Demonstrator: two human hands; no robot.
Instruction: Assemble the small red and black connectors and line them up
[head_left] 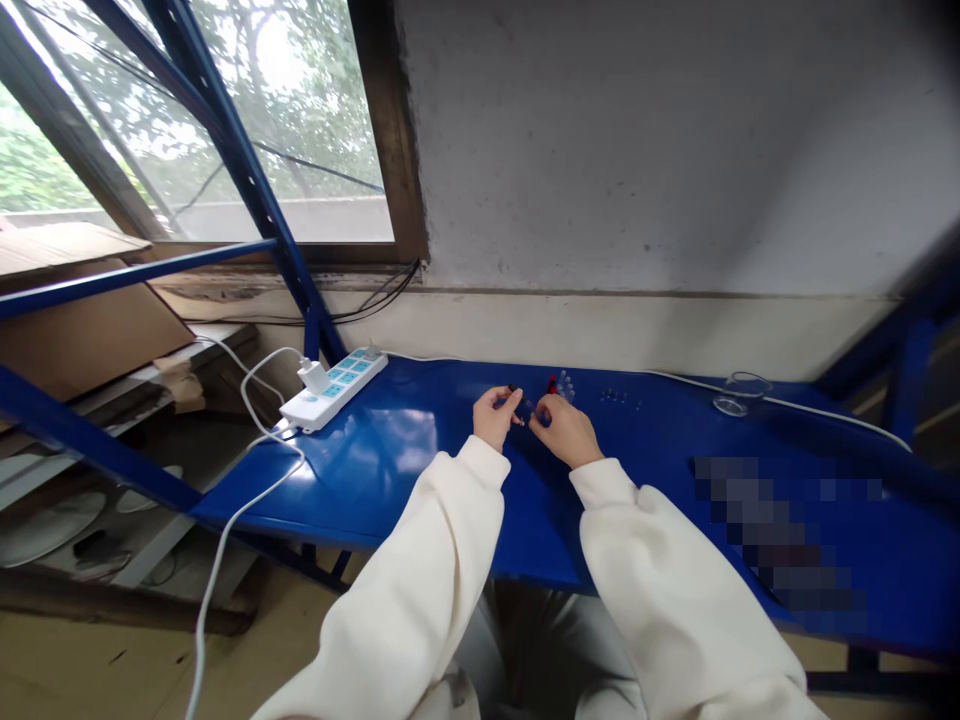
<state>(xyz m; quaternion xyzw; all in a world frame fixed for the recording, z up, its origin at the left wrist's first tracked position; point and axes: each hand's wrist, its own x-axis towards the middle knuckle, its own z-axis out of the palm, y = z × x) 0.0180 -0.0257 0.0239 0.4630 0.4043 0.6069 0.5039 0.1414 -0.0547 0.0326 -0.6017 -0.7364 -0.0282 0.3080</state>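
Over the middle of the blue table (420, 480), both my hands are close together with bent fingers. My left hand (495, 415) pinches a small dark object (513, 389) between thumb and fingers. My right hand (564, 430) is closed at the fingertips just to the right, on something too small to make out. Behind my right hand lie a small red item (552, 384) and a cluster of small clear pieces (565, 386). Several tiny clear pieces (615, 397) are spread on the table farther right.
A white power strip (337, 390) with a plugged-in adapter (313, 375) is at the left, its cable hanging over the edge. A clear round container (731, 405) stands at the back right. Blue frame bars rise on both sides. A pixelated dark area covers the right.
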